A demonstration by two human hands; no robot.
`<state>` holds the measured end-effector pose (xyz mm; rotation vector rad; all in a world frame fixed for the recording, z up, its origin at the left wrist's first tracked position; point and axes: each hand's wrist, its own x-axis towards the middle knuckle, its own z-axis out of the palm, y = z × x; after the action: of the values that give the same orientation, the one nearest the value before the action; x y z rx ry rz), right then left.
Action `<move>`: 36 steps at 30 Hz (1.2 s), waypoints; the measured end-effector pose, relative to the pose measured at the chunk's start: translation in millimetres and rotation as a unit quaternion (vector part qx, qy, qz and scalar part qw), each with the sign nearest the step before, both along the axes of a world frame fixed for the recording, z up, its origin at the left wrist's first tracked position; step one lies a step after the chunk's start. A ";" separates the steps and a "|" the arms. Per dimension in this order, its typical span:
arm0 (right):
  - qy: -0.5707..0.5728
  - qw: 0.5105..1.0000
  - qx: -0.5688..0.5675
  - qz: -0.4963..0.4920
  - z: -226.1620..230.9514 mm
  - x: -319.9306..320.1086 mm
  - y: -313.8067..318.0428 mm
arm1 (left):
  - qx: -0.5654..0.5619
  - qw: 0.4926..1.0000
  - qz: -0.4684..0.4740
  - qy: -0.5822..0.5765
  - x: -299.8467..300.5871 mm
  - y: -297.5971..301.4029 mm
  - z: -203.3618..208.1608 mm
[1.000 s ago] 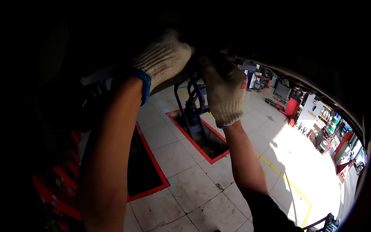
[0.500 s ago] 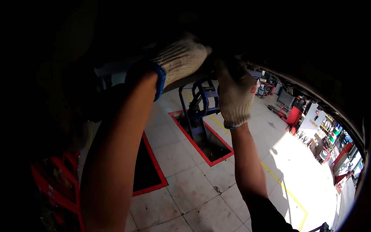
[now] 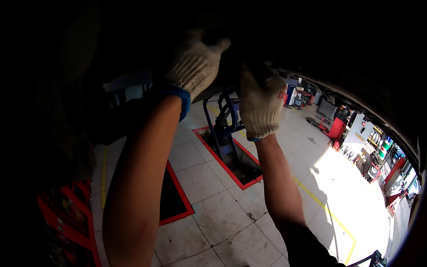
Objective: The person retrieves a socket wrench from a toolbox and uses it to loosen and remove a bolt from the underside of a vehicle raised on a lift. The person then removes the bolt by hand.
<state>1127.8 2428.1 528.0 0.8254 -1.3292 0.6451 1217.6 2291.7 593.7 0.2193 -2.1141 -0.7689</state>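
Note:
Both hands wear off-white knitted gloves and reach up into deep shadow below a dark overhead body [image 3: 356, 104], which looks like a raised vehicle's underside. My left hand [image 3: 195, 64], with a blue cuff, has its thumb stretched to the right, apart from the fingers; their tips fade into the dark. No object shows in it. Lower and to the right is my right hand [image 3: 261, 107], its thumb and fingers raised around something too dark to make out. What its fingertips touch is hidden.
Below stands a blue metal frame [image 3: 227, 129] in a red-edged floor pit [image 3: 242, 184]. Another red-edged pit [image 3: 184, 209] lies left of it. Red metal equipment [image 3: 71, 213] is at lower left. Tools and a red machine [image 3: 336, 127] line the right, beyond sunlit tiles [image 3: 347, 187].
My left hand has moved left and slightly up, its thumb now spread away from the right hand. My right hand has shifted a little left and stays raised.

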 end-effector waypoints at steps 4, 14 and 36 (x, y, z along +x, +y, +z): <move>-0.108 0.991 -0.032 0.073 2.9 9.7 -6.2 | 0.076 0.995 -0.011 -0.064 15.5 7.8 7.0; -0.083 0.996 0.007 0.027 -0.8 6.9 1.0 | -0.020 0.997 -0.064 -0.049 7.8 -2.2 1.0; -0.421 0.817 -0.101 0.381 -0.4 38.5 17.4 | -0.017 0.995 -0.065 -0.070 -3.8 -14.0 5.8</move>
<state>1166.2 2445.4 527.6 0.9269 -1.6339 1.9317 1213.7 2277.7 599.5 0.1206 -2.2901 -0.8118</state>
